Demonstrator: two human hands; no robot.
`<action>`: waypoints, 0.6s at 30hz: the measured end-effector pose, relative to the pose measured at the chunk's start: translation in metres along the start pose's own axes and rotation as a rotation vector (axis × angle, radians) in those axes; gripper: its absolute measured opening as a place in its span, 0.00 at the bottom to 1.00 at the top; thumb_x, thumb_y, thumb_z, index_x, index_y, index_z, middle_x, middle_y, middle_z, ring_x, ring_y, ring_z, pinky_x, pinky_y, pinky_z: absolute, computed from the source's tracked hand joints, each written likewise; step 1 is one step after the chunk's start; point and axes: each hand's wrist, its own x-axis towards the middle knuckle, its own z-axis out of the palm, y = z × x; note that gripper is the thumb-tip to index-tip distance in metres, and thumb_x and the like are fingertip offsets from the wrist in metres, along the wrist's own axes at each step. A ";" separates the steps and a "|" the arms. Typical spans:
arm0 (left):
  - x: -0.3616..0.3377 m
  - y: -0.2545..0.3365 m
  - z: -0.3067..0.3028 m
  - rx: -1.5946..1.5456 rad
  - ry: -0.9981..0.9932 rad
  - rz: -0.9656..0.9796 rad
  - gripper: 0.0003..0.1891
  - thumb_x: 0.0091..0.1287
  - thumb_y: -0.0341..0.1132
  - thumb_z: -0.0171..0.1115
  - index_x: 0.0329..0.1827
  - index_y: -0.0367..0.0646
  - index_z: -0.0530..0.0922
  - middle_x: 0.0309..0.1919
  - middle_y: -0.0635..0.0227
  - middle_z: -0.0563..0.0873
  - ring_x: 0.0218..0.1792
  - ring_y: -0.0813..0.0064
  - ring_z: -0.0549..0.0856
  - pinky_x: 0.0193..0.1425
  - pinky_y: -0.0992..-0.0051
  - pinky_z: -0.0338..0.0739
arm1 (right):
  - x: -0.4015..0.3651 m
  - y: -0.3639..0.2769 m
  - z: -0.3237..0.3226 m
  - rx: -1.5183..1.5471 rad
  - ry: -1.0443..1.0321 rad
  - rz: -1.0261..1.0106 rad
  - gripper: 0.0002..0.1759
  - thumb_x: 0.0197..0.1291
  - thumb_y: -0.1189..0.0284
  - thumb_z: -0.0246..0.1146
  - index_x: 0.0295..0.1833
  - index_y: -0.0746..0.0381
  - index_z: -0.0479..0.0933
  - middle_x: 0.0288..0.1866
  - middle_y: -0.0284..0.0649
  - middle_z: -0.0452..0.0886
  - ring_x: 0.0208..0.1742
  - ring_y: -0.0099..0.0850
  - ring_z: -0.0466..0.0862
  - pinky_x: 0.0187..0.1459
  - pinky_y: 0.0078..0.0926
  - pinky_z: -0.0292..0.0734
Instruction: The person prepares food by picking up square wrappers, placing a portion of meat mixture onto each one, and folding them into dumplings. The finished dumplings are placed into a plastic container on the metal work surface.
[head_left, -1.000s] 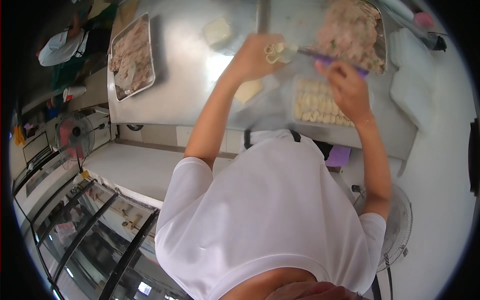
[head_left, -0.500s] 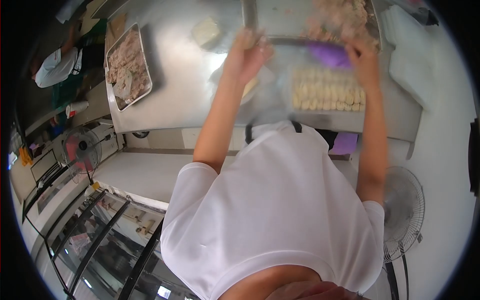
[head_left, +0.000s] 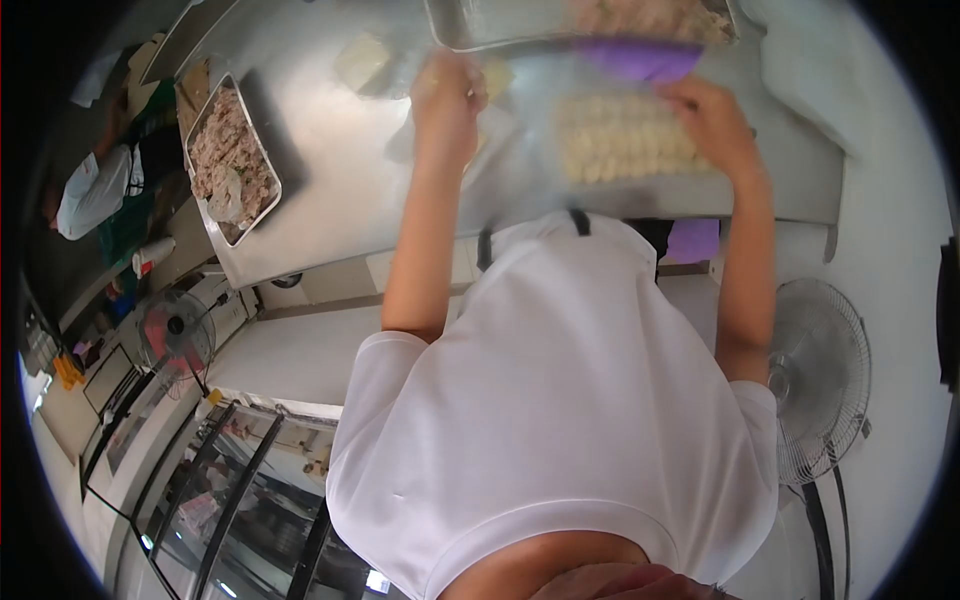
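My left hand point(head_left: 447, 90) is raised over the steel table, its fingers curled closed. What it holds, if anything, is hidden and blurred. Pale yellowish sheets point(head_left: 495, 75) lie just beside it, partly covered by the hand. My right hand point(head_left: 715, 125) is at the far right corner of several rows of pale dumplings point(head_left: 615, 150), with thumb and fingers pinched together. I cannot make out anything between them. A blurred purple thing point(head_left: 640, 60) lies right beyond its fingertips, against the edge of a metal tray point(head_left: 490, 42) with minced filling point(head_left: 655, 20).
Another tray of minced filling point(head_left: 232, 150) stands at the table's left, a scoop-like piece in it. A wrapped pale stack point(head_left: 365, 62) sits on the steel table point(head_left: 310, 190). Fans stand at right point(head_left: 820, 380) and left point(head_left: 175, 325). A person point(head_left: 95, 190) is at far left.
The whole view has shifted. My right hand has come from the filling's edge toward the dumplings. The fingers of my left hand, more spread before, are now curled in.
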 end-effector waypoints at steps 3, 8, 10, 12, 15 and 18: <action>-0.004 -0.021 -0.002 0.106 -0.019 -0.138 0.21 0.74 0.51 0.55 0.31 0.41 0.74 0.33 0.69 0.80 0.30 0.80 0.76 0.27 0.83 0.65 | -0.011 -0.029 -0.003 -0.256 -0.163 0.000 0.12 0.54 0.79 0.60 0.43 0.59 0.84 0.43 0.37 0.85 0.45 0.40 0.83 0.46 0.35 0.78; -0.023 -0.070 0.032 0.628 -0.294 -0.227 0.08 0.65 0.30 0.58 0.41 0.36 0.81 0.29 0.67 0.82 0.28 0.82 0.77 0.31 0.83 0.70 | -0.014 -0.050 0.036 -0.467 -0.277 -0.093 0.09 0.48 0.80 0.60 0.34 0.61 0.84 0.37 0.41 0.84 0.42 0.42 0.84 0.43 0.37 0.80; -0.024 -0.085 0.029 0.669 -0.323 -0.239 0.09 0.63 0.29 0.59 0.43 0.35 0.80 0.29 0.67 0.82 0.28 0.81 0.77 0.32 0.81 0.72 | -0.013 -0.052 0.042 -0.579 -0.290 -0.099 0.08 0.47 0.80 0.60 0.31 0.62 0.84 0.34 0.43 0.84 0.41 0.42 0.85 0.40 0.37 0.80; -0.030 -0.100 0.028 0.804 -0.260 -0.156 0.17 0.58 0.25 0.62 0.51 0.33 0.79 0.34 0.62 0.83 0.30 0.73 0.81 0.38 0.73 0.76 | -0.015 -0.052 0.043 -0.576 -0.308 -0.149 0.06 0.48 0.80 0.60 0.29 0.63 0.83 0.32 0.45 0.83 0.38 0.42 0.85 0.38 0.38 0.81; -0.046 -0.094 0.031 1.287 -0.282 0.248 0.21 0.58 0.26 0.63 0.56 0.34 0.77 0.42 0.55 0.82 0.36 0.63 0.83 0.42 0.67 0.79 | -0.017 -0.052 0.043 -0.566 -0.272 -0.138 0.06 0.48 0.80 0.60 0.29 0.63 0.83 0.33 0.46 0.83 0.40 0.41 0.85 0.39 0.38 0.81; -0.060 -0.085 0.041 1.340 -0.255 0.174 0.19 0.59 0.28 0.64 0.54 0.37 0.78 0.44 0.55 0.80 0.42 0.57 0.83 0.43 0.63 0.80 | -0.026 -0.055 0.038 -0.578 -0.321 -0.042 0.08 0.50 0.80 0.60 0.33 0.62 0.84 0.36 0.44 0.83 0.43 0.41 0.85 0.44 0.38 0.80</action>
